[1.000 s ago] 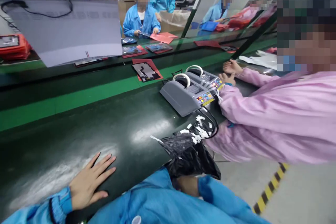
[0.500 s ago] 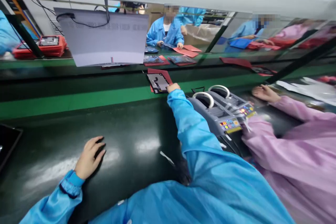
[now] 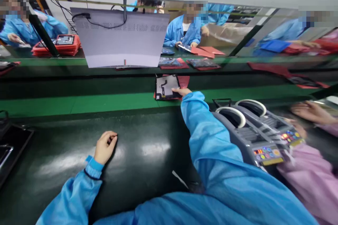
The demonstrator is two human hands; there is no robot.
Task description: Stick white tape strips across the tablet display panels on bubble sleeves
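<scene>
My right hand [image 3: 182, 91] reaches forward and grips the right edge of a flat panel [image 3: 161, 86] with a silver face, black border and dark ribbon-like strip. Beneath the panel, a red sheet [image 3: 184, 81] sticks out on the right, over the green strip [image 3: 126, 101]. My left hand [image 3: 105, 146] rests on the dark table [image 3: 137, 130], fingers curled and drawn together, with nothing seen in them. A thin white strip [image 3: 180, 178] lies on the table near my body.
Two grey tape machines [image 3: 250, 126] with white rings stand on the right, beside a co-worker's pink sleeve [image 3: 308, 168]. A black tray [image 3: 16, 147] is at the left edge. Ahead hangs a large grey panel [image 3: 121, 38], with red stacks [image 3: 67, 49] and people in blue behind.
The view has swung left, so the scene sits further right. My right hand has moved onto the panel's edge, and the panel has turned. The fingers of my left hand have drawn together.
</scene>
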